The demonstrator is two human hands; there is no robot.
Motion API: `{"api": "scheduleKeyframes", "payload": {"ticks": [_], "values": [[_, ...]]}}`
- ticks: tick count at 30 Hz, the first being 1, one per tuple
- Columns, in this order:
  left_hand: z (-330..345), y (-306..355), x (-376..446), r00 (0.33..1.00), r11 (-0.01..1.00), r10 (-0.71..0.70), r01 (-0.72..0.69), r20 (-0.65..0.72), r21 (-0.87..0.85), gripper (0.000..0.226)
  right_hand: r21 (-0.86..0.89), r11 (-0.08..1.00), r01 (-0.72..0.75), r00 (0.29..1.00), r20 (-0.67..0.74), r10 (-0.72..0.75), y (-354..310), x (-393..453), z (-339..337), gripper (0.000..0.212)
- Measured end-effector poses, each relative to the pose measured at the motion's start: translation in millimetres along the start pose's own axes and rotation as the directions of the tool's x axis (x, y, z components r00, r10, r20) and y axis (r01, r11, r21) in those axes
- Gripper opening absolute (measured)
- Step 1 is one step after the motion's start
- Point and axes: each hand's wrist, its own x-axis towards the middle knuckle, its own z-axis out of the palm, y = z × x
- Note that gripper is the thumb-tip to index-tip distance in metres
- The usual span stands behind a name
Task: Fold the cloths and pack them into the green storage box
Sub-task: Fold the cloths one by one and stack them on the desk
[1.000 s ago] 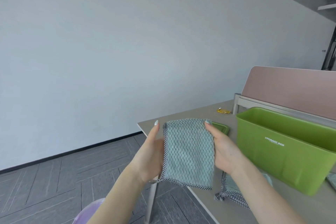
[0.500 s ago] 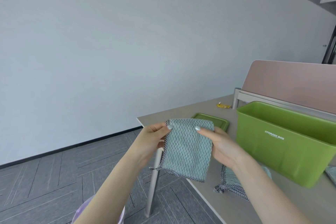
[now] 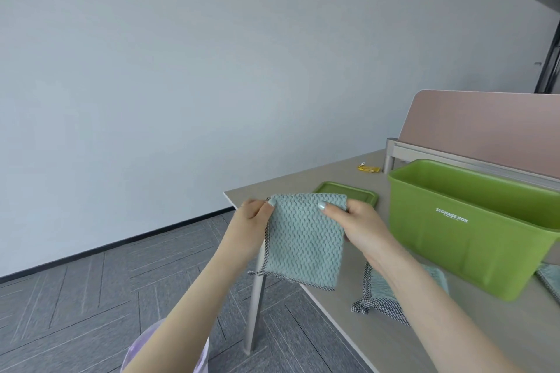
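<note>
A folded teal cloth point(image 3: 304, 241) with a black-and-white checked border hangs in the air over the table's left corner. My left hand point(image 3: 251, 228) pinches its upper left corner and my right hand point(image 3: 360, 228) grips its upper right edge. The open green storage box point(image 3: 472, 230), marked STORAGE BOX, stands on the table to the right of my hands. A second teal cloth point(image 3: 378, 297) lies crumpled on the table under my right forearm. Part of another cloth point(image 3: 550, 277) shows at the right edge behind the box.
The green lid point(image 3: 345, 192) lies flat on the beige table point(image 3: 303, 188) behind the held cloth. A small yellow wrapper point(image 3: 368, 168) sits further back. A pink divider panel point(image 3: 485, 127) rises behind the box. The table's edge and a metal leg point(image 3: 256, 303) are below my hands.
The held cloth and both hands sit slightly lower and nearer the table than a second ago; my fingers have shifted along its top edge. The view has tilted.
</note>
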Motion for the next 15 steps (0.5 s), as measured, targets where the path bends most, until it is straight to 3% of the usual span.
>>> {"api": "scheduleKeyframes", "payload": {"ticks": [3, 5, 7, 10, 13, 15], "values": [[-4, 8, -3, 0.980, 0.984, 0.117, -0.093, -0.159, 0.155, 0.035, 0.056, 0.998, -0.042, 0.998, -0.041, 0.045, 4, -1, -5, 0.042], [-6, 10, -1, 0.984, 0.989, 0.143, -0.139, -0.110, 0.040, 0.037, 0.062, 0.998, -0.015, 0.997, -0.080, 0.020, 5, -4, -7, 0.060], [-7, 13, -1, 0.995, 0.980, 0.092, -0.095, -0.031, -0.174, 0.037, 0.108, 0.994, 0.012, 0.994, -0.113, 0.000, 6, -5, -7, 0.051], [-6, 22, -5, 0.999, 0.943, 0.050, -0.050, -0.009, -0.329, 0.057, 0.260, 0.962, 0.078, 0.994, -0.093, -0.055, 1, -5, -8, 0.011], [-3, 32, -9, 0.999, 0.903, 0.047, -0.036, 0.015, -0.428, 0.042, 0.245, 0.963, 0.109, 0.993, 0.028, -0.119, 3, -4, -10, 0.026], [-2, 35, -10, 0.998, 0.878, 0.031, -0.003, 0.051, -0.479, 0.036, 0.211, 0.973, 0.099, 0.992, 0.051, -0.112, 3, -6, -10, 0.024]]}}
